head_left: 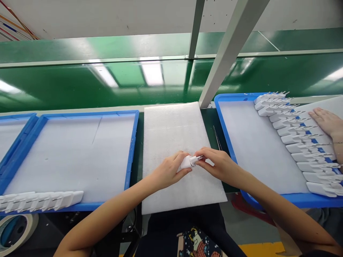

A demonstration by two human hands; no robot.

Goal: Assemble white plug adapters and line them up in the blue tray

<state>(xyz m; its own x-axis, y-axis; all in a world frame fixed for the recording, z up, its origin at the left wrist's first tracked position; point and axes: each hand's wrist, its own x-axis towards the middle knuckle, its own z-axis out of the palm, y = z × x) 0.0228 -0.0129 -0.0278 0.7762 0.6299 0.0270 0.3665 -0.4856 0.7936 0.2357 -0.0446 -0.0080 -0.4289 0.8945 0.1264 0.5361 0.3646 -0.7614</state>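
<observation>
both hands' fingers (184,155) pinch a white plug adapter (187,161), left hand (167,171) on its body, right hand (218,165) at its prongs, over a white foam sheet (171,132) on the tabletop. blue trays (132,142) flank it at 9 and 3 o'clock; a green conveyor belt (66,85) runs at 12.

Bright overhead tubes glare off the green conveyor belt (80,82) at 12 o'clock; my view bows at edges; shadows soft.
</observation>
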